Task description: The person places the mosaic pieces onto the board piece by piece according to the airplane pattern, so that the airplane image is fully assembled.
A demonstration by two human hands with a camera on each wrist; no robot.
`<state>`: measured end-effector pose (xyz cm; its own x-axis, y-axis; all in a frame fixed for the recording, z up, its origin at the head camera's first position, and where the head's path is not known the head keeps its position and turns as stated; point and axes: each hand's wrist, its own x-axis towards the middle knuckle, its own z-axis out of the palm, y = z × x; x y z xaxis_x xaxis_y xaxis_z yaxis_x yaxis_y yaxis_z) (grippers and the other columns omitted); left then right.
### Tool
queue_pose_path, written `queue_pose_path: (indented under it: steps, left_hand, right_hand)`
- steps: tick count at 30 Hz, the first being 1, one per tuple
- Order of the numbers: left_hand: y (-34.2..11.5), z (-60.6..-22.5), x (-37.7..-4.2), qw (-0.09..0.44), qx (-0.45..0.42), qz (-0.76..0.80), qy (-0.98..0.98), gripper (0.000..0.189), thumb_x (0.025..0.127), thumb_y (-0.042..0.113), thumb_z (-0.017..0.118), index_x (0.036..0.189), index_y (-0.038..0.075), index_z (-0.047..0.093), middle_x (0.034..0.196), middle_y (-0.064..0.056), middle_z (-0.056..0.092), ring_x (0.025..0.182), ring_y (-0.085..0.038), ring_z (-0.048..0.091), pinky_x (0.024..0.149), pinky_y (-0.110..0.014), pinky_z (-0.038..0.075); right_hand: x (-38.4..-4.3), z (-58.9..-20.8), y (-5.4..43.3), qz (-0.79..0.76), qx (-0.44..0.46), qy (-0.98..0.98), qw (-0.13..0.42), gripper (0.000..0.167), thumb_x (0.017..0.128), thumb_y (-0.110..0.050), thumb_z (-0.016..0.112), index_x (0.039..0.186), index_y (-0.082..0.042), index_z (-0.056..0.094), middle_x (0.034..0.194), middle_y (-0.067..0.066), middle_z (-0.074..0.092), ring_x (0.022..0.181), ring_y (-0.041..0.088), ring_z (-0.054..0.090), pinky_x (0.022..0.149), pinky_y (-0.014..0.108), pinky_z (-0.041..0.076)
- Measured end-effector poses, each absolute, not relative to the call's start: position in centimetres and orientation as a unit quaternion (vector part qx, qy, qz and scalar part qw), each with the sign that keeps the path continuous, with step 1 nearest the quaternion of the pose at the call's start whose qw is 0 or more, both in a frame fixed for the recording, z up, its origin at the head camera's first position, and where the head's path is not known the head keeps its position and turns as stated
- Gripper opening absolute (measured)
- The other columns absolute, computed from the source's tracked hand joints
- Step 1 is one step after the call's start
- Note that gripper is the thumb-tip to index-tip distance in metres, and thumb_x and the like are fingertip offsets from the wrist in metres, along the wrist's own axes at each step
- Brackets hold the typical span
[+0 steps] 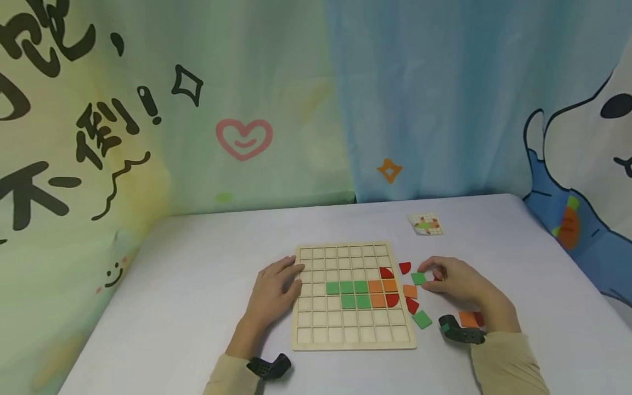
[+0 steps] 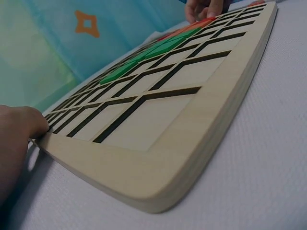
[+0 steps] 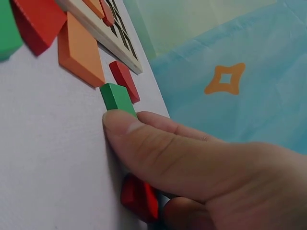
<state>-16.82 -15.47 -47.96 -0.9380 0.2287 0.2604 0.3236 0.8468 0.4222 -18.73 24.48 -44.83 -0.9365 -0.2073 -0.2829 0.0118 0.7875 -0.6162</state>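
- The right hand (image 1: 458,281) is pinching a green tile (image 3: 115,98) between thumb and forefinger, its grip sitting narrow.
- That tile is lying just right of the board (image 1: 354,346), apart from it; whether it is touching the cloth (image 1: 197,274), the views are not showing clearly.
- A red tile (image 3: 138,197) is lying beneath the same hand, partly hidden; whether a finger is touching it, I am not able to tell.
- The left hand (image 1: 270,291) is resting at the board's left edge, thumb and fingers standing apart, touching the rim.
- The board is lying flat on the cloth and is carrying 10 tiles: 5 green, 3 orange, 2 red.
- The green ones are sitting toward the middle in 2 rows, and the orange ones are adjoining them on the right.
- The 2 red ones are sitting by the right edge, above and below an orange one.
- Near the board's right edge, 2 loose red pieces (image 1: 405,267), 1 orange piece (image 1: 410,291) and 1 green piece (image 1: 422,319) are lying.
- Behind the right wristband (image 1: 461,331), 1 orange block (image 1: 467,319) and a red block (image 1: 479,319) are showing.
- A card (image 1: 427,224) is lying beyond the board, toward the right.
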Motion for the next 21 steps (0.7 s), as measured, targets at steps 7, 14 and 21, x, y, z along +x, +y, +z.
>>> queue_pose_path:
  steps: [7,14,21]
  left_hand:
    - [-15.46,-47.95,-16.99,0.101,-0.147,-0.228,-0.957,0.036,0.092,0.033,0.054,0.125,0.022,0.063,0.141,-0.001,0.052,0.133,-0.022,0.045,0.11,-0.048,0.034]
    - [-15.35,-47.72,-17.32,0.111,-0.145,-0.219,-0.959,0.036,0.093,0.033,0.053,0.126,0.023,0.062,0.141,0.0,0.052,0.133,-0.021,0.045,0.11,-0.047,0.034]
    - [-15.37,-47.87,-17.06,0.097,-0.141,-0.217,-0.961,0.036,0.093,0.034,0.053,0.126,0.023,0.062,0.141,0.0,0.052,0.133,-0.021,0.045,0.111,-0.047,0.034]
  right_hand:
    - [-19.28,-44.73,24.38,-0.317,-0.057,0.93,0.177,0.04,0.079,-0.028,0.076,0.112,-0.011,0.062,0.072,0.001,0.042,0.072,0.016,0.043,0.062,0.03,0.033]
    - [-19.56,-44.4,24.58,-0.323,-0.056,0.929,0.17,0.039,0.079,-0.028,0.076,0.112,-0.012,0.062,0.074,0.002,0.043,0.073,0.017,0.044,0.06,0.029,0.034]
    - [-19.41,-44.74,24.52,-0.334,-0.054,0.923,0.183,0.038,0.08,-0.027,0.076,0.112,-0.012,0.062,0.071,0.001,0.044,0.071,0.016,0.044,0.063,0.029,0.035]
